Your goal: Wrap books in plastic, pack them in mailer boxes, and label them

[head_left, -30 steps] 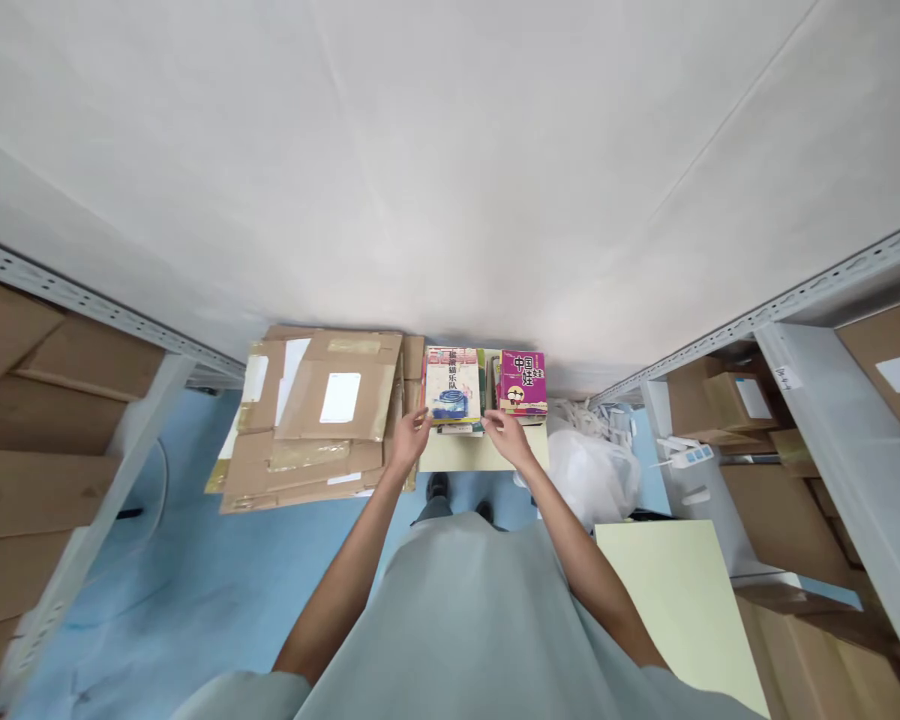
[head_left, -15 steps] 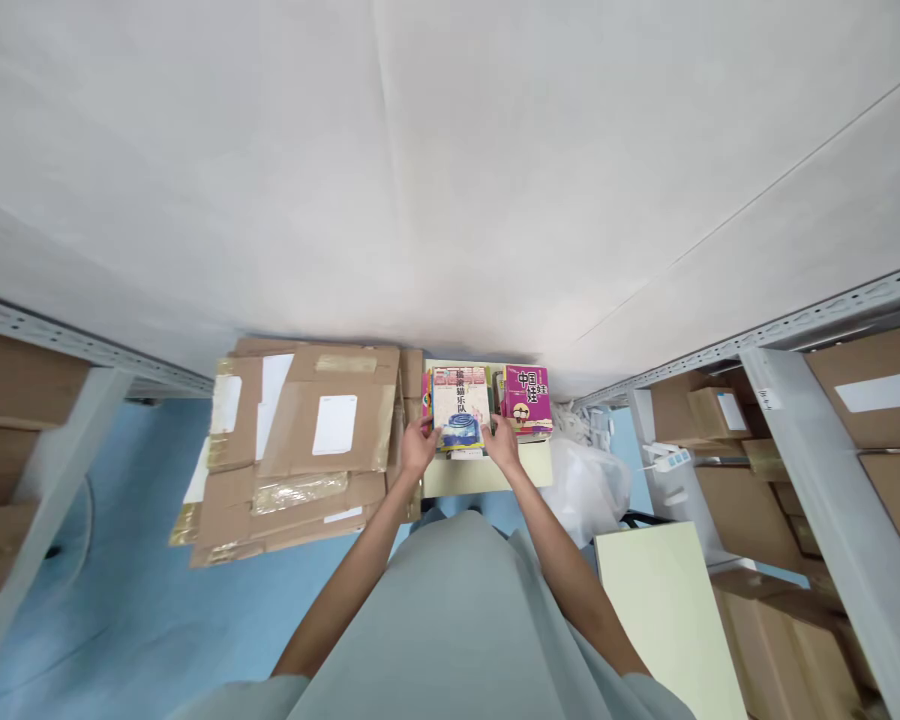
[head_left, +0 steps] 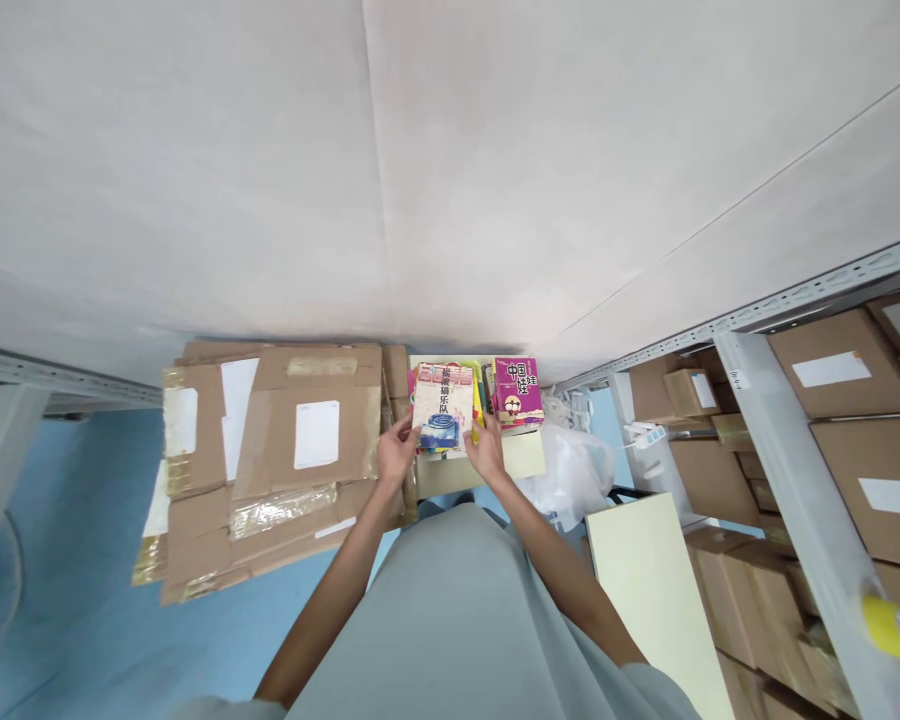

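Observation:
A picture book [head_left: 444,405] with a pale cover, dark title characters and a blue drawing lies face up over other books, in front of me. My left hand [head_left: 397,448] is closed on its lower left edge, and my right hand [head_left: 486,450] grips the lower right edge. Yellow and colourful book edges show beneath and beside it. Just to the right is a pile topped by a purple book [head_left: 518,390]. The books rest on a pale yellow-green tabletop [head_left: 523,453]. My fingertips under the book are hidden.
Flattened cardboard boxes [head_left: 270,430] are stacked on the left. A white plastic bag [head_left: 570,475] lies right of the books, near a pale board [head_left: 652,590]. Metal shelving [head_left: 795,480] with cartons stands at the right, holding a power strip [head_left: 651,437]. A wall [head_left: 450,180] rises behind.
The view has shifted a little to the right. The picture book sits slightly left and more yellow shows at its right edge. Both hands stay on its sides.

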Motion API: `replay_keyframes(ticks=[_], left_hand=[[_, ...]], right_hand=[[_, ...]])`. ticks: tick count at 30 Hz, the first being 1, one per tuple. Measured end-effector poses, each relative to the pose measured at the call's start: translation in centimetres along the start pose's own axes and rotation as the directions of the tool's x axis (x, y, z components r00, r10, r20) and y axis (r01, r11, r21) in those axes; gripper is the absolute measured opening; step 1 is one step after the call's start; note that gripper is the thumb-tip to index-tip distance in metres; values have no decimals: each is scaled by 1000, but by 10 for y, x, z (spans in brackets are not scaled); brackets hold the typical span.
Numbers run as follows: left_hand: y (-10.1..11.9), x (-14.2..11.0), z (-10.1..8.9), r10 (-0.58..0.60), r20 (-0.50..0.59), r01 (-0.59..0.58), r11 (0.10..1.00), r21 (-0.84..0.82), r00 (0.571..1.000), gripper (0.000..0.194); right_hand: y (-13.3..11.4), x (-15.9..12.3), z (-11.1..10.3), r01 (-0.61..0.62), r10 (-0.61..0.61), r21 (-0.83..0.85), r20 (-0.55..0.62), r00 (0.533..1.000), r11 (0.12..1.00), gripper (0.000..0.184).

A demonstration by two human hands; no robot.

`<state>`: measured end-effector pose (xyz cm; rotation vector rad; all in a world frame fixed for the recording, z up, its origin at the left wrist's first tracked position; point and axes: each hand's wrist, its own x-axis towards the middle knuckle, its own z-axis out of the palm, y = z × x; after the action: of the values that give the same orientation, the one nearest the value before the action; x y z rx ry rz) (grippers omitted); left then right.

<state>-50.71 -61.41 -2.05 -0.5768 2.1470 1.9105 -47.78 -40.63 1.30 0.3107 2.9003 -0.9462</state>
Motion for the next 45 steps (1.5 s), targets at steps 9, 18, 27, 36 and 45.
replay_keyframes(ticks=[9, 18, 27, 36, 45], left_hand=[[-16, -8, -95, -81, -22, 75, 978, -196, 996, 81], [-54, -4, -170, -12, -87, 37, 955, 294, 996, 43], [-77, 9, -162, 7, -107, 24, 959, 282, 994, 40], [-77, 27, -168, -61, -74, 75, 973, 220, 995, 51], [-48, 9, -166, -80, -17, 82, 978, 192, 997, 65]], right_hand=[[-55, 3, 41, -99, 42, 300, 191, 981, 949, 36], [-100, -5, 99, -113, 48, 137, 407, 912, 984, 35], [-94, -7, 111, -109, 53, 122, 391, 919, 987, 47], [-100, 3, 115, -111, 87, 30, 436, 896, 993, 34], [-109, -8, 91, -102, 13, 196, 410, 912, 975, 23]])
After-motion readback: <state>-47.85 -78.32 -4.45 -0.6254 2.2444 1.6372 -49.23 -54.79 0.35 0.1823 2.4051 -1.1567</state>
